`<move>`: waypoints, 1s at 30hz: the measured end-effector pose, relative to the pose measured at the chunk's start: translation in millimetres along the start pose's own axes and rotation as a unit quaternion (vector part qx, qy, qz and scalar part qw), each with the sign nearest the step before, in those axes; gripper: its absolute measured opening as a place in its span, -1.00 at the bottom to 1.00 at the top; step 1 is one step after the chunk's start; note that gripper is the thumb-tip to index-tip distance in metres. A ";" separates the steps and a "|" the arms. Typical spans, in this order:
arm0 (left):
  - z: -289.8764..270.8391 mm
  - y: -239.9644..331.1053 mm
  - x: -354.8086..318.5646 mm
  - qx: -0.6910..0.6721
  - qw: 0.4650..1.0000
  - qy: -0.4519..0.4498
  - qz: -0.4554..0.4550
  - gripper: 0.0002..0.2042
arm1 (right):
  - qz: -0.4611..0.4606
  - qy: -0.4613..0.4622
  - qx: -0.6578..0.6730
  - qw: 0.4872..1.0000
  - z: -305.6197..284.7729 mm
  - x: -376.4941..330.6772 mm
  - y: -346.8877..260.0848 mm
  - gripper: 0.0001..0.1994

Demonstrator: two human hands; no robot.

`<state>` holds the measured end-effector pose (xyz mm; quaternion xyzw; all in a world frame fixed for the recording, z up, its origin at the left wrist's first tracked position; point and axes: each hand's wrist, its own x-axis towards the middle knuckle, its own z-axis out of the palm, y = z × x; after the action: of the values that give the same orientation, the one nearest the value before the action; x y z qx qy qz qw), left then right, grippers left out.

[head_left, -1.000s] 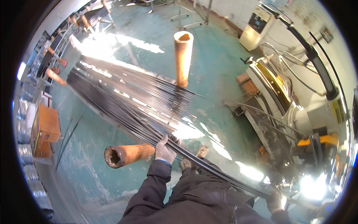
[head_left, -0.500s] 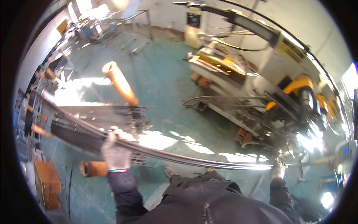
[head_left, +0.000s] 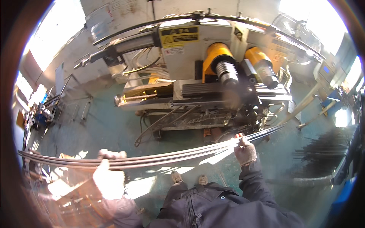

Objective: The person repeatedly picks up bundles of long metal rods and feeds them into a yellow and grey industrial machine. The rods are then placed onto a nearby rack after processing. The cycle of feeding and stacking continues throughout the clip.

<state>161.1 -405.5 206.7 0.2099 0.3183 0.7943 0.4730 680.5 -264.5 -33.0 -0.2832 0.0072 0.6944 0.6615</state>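
A bundle of long, thin metal rods [head_left: 178, 154] stretches across in front of my body, held off the floor. My left hand [head_left: 109, 175], in a pale work glove and washed out by sunlight, wraps round the left part of the bundle. My right hand [head_left: 245, 152], also gloved, grips the rods toward their right end, with its fingertips showing above them. The right ends stick out beyond that hand, below the front of a large machine [head_left: 178, 60].
Two orange-and-black cylinders [head_left: 221, 62] project from the machine toward me. A bent metal loop [head_left: 152, 131] juts out at its lower front. At the right, a stack of dark rods [head_left: 323, 155] lies by a curved rail. A control post [head_left: 325, 72] stands at the back right.
My view has swung right, so the machine now faces me. Both hands have kept hold of the rods, carrying them round away from the stack and upright brown tube that were at the left.
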 end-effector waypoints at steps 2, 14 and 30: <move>-8.5 26.7 32.6 0.028 0.998 -0.053 0.028 -0.77 | -0.052 0.019 0.004 0.998 2.5 15.0 -30.0 -0.57; -79.2 -47.5 218.6 0.045 0.998 0.041 -0.008 -0.85 | -0.287 0.020 -0.131 0.949 133.5 96.7 -57.4 -0.66; 23.0 -203.8 310.2 0.052 0.947 0.085 -0.307 -0.74 | -0.419 0.159 -0.336 0.829 217.0 203.5 -55.7 -0.74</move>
<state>157.5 -52.7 89.6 0.0583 0.4474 0.6079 0.6534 655.8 12.1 87.5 -0.5701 -0.2404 0.2556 0.7429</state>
